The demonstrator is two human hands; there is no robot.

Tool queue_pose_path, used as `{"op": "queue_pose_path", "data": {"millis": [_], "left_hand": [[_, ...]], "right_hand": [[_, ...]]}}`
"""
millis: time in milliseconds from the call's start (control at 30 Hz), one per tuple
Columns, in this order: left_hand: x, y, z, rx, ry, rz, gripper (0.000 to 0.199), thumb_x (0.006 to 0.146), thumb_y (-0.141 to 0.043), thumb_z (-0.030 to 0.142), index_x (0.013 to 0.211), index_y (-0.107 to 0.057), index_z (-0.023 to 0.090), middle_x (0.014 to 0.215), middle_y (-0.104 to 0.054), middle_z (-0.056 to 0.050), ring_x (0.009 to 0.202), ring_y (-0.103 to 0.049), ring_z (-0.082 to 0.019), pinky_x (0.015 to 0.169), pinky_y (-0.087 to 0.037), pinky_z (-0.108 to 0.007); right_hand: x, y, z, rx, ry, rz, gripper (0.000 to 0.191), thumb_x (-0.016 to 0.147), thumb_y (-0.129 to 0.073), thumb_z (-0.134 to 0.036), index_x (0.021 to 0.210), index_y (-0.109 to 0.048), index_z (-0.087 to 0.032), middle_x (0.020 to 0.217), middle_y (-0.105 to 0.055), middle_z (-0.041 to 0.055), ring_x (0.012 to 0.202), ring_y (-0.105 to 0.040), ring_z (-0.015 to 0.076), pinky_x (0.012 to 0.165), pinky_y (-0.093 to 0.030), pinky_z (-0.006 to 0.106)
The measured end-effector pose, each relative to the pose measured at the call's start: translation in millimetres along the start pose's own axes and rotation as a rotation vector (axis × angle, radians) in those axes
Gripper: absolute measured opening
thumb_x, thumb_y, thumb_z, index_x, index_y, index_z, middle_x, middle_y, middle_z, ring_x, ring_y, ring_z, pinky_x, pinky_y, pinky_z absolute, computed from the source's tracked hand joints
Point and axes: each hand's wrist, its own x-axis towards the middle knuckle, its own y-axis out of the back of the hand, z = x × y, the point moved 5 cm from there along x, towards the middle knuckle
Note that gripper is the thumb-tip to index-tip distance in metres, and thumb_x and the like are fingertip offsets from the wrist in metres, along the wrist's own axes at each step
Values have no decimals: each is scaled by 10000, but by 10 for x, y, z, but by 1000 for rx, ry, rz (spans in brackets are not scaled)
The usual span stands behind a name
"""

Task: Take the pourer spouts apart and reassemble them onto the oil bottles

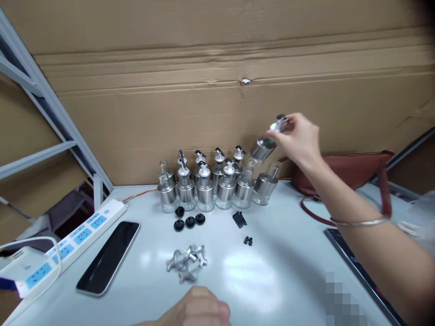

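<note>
My right hand (pixel 299 138) is raised at the back right, fingers closed round the silver-and-black spout top of an oil dispenser bottle (pixel 264 146). This bottle of glass and brushed steel hangs tilted, its blurred base toward the lower left. Below it stand two rows of similar bottles (pixel 205 192); several carry silver spouts with black levers, while others, like the tilted right-end bottle (pixel 266 184), have bare glass necks. At the bottom edge my left hand (pixel 200 310) is closed with fingers curled, its inside hidden. Nearest to it lie several silver spout pieces (pixel 186 262).
Black stoppers (pixel 190 222), black levers (pixel 239 219) and small black caps (pixel 248 241) lie before the bottles. A phone (pixel 108 258) and a power strip (pixel 74 244) are at left. A brown bag (pixel 350 170) and a dark flat device (pixel 353 262) are at right. Cardboard (pixel 152 122) stands behind.
</note>
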Motion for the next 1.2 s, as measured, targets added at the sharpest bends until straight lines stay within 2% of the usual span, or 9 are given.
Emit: {"op": "queue_pose_path", "data": {"millis": [133, 233, 367, 433, 533, 700, 867, 1000, 1200], "left_hand": [[42, 13, -173, 38, -157, 59, 565, 753, -693, 606, 1211, -537, 314, 1334, -515, -136, 1250, -487, -355, 987, -444, -459], [94, 5, -201, 55, -91, 91, 985, 672, -747, 638, 1436, -247, 271, 1547, -214, -213, 1422, -231, -418, 1075, -332, -546], [218, 21, -57, -62, 83, 98, 1131, 726, -727, 595, 1499, -10, 186, 1585, -7, -263, 1476, -26, -396, 1153, -104, -607], [286, 13, 31, -201, 122, 111, 1183, 656, -796, 572, 1495, -54, 190, 1586, -57, -250, 1472, -72, -397, 1169, -66, -583], [386, -49, 98, -418, 156, 109, 1033, 598, -827, 571, 1417, -298, 232, 1540, -281, -173, 1421, -269, -405, 1170, -185, -535], [479, -126, 146, -541, 132, 56, 747, 666, -791, 498, 1272, -475, 198, 1339, -513, -139, 1301, -449, -401, 1081, -349, -530], [471, -90, 184, -566, 143, 55, 711, 649, -821, 380, 1248, -478, 212, 1336, -511, -120, 1278, -465, -377, 1067, -366, -488], [483, -77, 233, -567, 170, 21, 554, 718, -766, 429, 1150, -495, 212, 1257, -561, -97, 1205, -525, -340, 1036, -379, -471], [498, -98, 259, -581, 169, 8, 561, 677, -755, 247, 1161, -483, 170, 1206, -592, -121, 1169, -553, -351, 970, -425, -454]], "right_hand": [[-437, 516, -481, 328, 431, 406, 307, 897, -574, -461, 1139, -433, -333, 1195, -508, 78, 1090, -549, 245, 933, -483, 420], [-935, 633, -731, 597, 565, 461, 229, 905, -580, -442, 1068, -437, -367, 1125, -444, 13, 883, -583, 192, 831, -524, 405], [-1609, 346, -913, 942, 363, -161, 196, 950, -526, -364, 1125, -447, -333, 923, -467, 12, 730, -583, 176, 682, -541, 365], [-1970, 177, -938, 1000, 226, -468, 254, 981, -442, -392, 1230, -401, -366, 961, -496, 33, 801, -587, 205, 727, -539, 400], [-2339, 50, -963, 1085, 129, -684, 363, 965, -460, -440, 1319, -379, -426, 1050, -514, 51, 877, -593, 227, 763, -529, 414], [-2491, -125, -1012, 1327, -171, -821, 497, 913, -565, -470, 1358, -344, -464, 1083, -524, 31, 883, -642, 190, 799, -524, 361], [-2493, -186, -1079, 1339, -177, -893, 353, 950, -492, -486, 1270, -388, -378, 1021, -597, 43, 877, -636, 193, 798, -493, 363], [-2552, -192, -1079, 1330, -180, -806, 314, 964, -442, -511, 1247, -378, -393, 883, -618, 11, 739, -601, 167, 694, -470, 321], [-2603, -221, -1070, 1397, -275, -678, 360, 936, -459, -565, 1237, -357, -396, 940, -611, 14, 672, -618, 167, 641, -516, 337]]}}
